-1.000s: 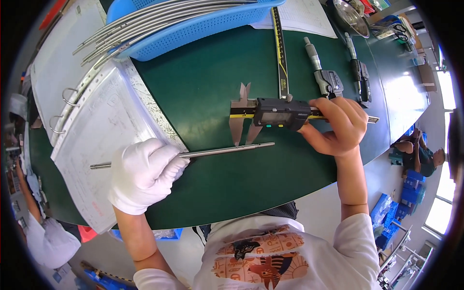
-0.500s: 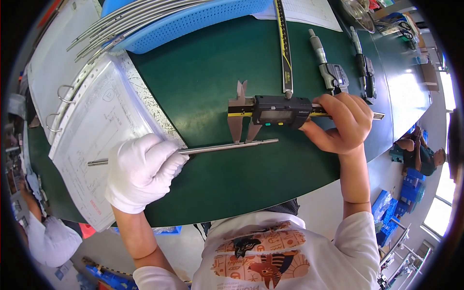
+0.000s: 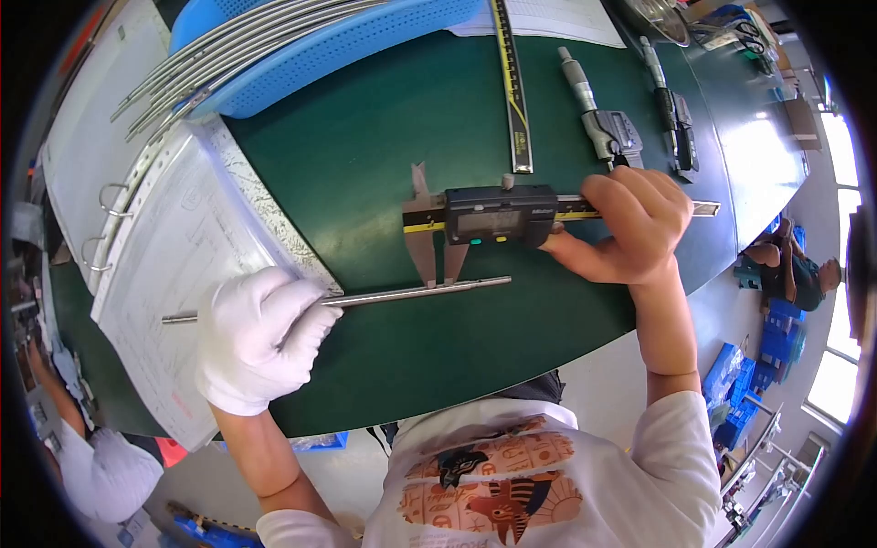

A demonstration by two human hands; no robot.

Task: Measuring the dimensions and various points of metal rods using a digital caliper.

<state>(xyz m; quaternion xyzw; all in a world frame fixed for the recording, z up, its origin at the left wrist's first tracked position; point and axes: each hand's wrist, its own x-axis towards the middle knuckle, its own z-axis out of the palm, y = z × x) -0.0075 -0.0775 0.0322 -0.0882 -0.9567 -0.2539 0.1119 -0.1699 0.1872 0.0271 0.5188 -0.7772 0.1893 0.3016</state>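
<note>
My left hand (image 3: 258, 340), in a white glove, is closed around a thin metal rod (image 3: 402, 295). The rod points to the right, and its left end (image 3: 180, 319) sticks out past the glove over the papers. My bare right hand (image 3: 635, 226) grips the beam of a black digital caliper (image 3: 501, 217), thumb by the slider's lower edge. The caliper's lower jaws (image 3: 440, 265) reach down to the rod near its right end, standing a little apart. Whether they pinch the rod cannot be made out. The display is too faint to read.
A blue perforated basket (image 3: 338, 62) holds several long metal rods at the back left. Under my left hand lies a ring binder with sleeved drawings (image 3: 174, 265). A black-and-yellow ruler (image 3: 513, 91), two digital micrometers (image 3: 614, 132) and a sheet (image 3: 557, 20) lie beyond the caliper on the green table.
The rod and caliper have come slightly toward me, and the caliper now sits apart from the ruler's end. The whole view has shifted a little left. Both hands keep their hold.
</note>
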